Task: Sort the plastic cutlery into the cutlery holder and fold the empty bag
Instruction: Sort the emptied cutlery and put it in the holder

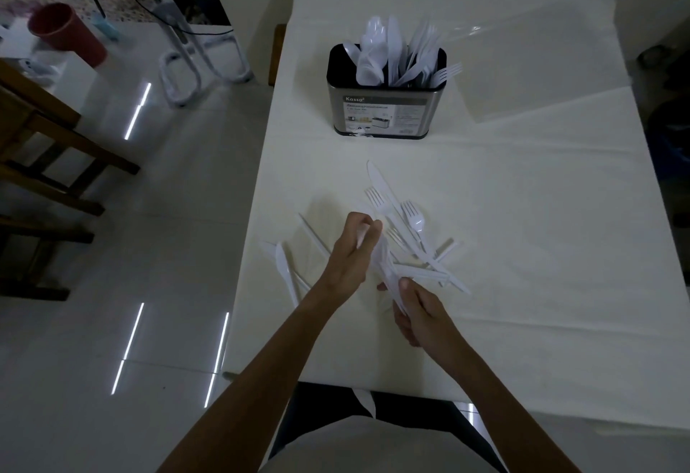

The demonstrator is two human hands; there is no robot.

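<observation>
A steel and black cutlery holder [386, 110] stands upright at the table's middle, holding several white plastic spoons, knives and forks. A loose pile of white plastic cutlery [412, 233] lies on the white tablecloth near the front edge, with knives [280, 259] off to its left. Above the pile my left hand [351, 252] pinches the top end of a small bundle of white cutlery [386, 267]. My right hand [418, 314] grips the bundle's lower end. A clear empty plastic bag [522, 61] lies flat behind and right of the holder.
The table [541, 230] runs away from me; its left edge drops to a glossy tiled floor. Wooden chairs [44, 159] stand at left. A red cup [65, 33] and white appliances sit on the floor beyond. A person's legs show at far top left.
</observation>
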